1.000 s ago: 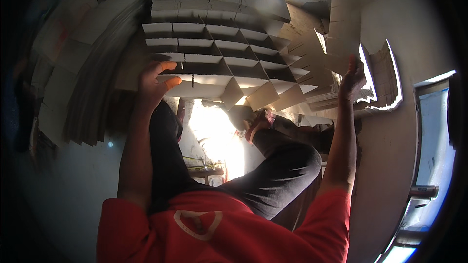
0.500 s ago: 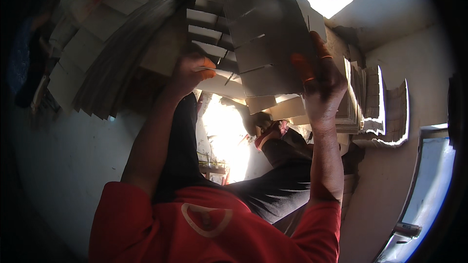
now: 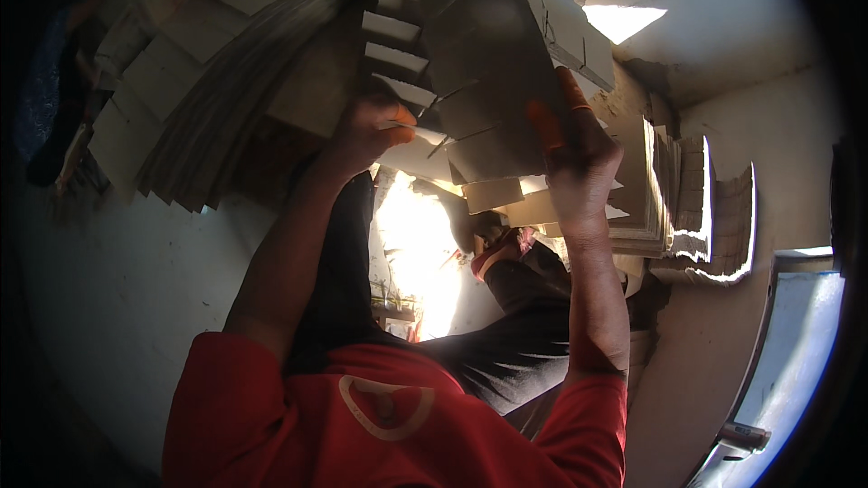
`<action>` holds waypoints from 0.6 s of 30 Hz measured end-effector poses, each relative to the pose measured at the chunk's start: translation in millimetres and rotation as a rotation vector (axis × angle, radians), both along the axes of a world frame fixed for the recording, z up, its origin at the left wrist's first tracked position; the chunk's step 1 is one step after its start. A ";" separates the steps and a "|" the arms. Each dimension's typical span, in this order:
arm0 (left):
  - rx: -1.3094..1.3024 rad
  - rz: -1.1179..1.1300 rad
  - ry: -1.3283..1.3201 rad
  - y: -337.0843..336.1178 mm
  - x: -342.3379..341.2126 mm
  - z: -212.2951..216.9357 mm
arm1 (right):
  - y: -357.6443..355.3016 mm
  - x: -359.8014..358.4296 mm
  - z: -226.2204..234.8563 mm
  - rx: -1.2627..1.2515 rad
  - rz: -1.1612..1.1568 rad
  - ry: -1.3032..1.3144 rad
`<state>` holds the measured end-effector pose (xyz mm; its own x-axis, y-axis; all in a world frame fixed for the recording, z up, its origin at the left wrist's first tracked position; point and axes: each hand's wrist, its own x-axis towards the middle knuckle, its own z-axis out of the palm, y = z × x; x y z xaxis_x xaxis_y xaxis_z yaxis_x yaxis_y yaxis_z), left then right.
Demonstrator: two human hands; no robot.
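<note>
Both hands up on a cardboard divider grid

Left hand [image 3: 366, 126] and right hand [image 3: 579, 149] have fingers clamped on the grey-brown slotted cardboard divider [image 3: 493, 81], folded nearly flat and tilted.

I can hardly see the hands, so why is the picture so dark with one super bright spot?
Head view: strong backlight from the bright opening blows out to white, leaving the left hand, right hand and grey cardboard sheet in shadow; fisheye bends the edges, and the rim is black.

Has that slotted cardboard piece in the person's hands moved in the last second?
Yes. The cardboard divider, then spread flat, now stands folded between the left hand and right hand, left of the bright opening.
</note>
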<state>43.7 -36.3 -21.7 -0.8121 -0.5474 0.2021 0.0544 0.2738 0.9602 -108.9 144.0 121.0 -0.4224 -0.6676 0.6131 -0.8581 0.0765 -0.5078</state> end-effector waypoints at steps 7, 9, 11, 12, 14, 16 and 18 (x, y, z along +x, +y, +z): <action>0.031 0.032 0.079 1.5 -2.4 -0.7 | -11.0 12.1 -11.0 0.135 0.088 -0.124; 0.023 0.031 0.080 0.8 -2.8 -1.2 | -16.0 12.7 -16.7 0.194 0.075 -0.140; 0.019 0.030 0.077 1.8 -2.9 0.4 | -20.8 9.0 -22.8 0.230 0.134 0.130; 0.021 0.028 0.076 1.5 -3.3 0.2 | -22.0 7.9 -29.6 0.255 0.145 0.187; 0.006 0.010 0.038 0.3 -4.0 -0.2 | -22.7 5.5 -46.5 0.310 0.149 0.223; -0.003 0.014 0.013 -0.1 -2.8 -0.2 | -22.1 6.3 -50.4 0.316 0.190 0.191; -0.001 0.027 0.004 0.2 -3.2 -1.2 | -20.7 7.5 -46.8 0.281 0.255 0.168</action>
<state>40.5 -36.1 -22.9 -0.7960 -0.5691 0.2061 0.0510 0.2762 0.9597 -101.4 123.2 74.1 -0.1312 -0.8893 0.4380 -0.9365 -0.0337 -0.3490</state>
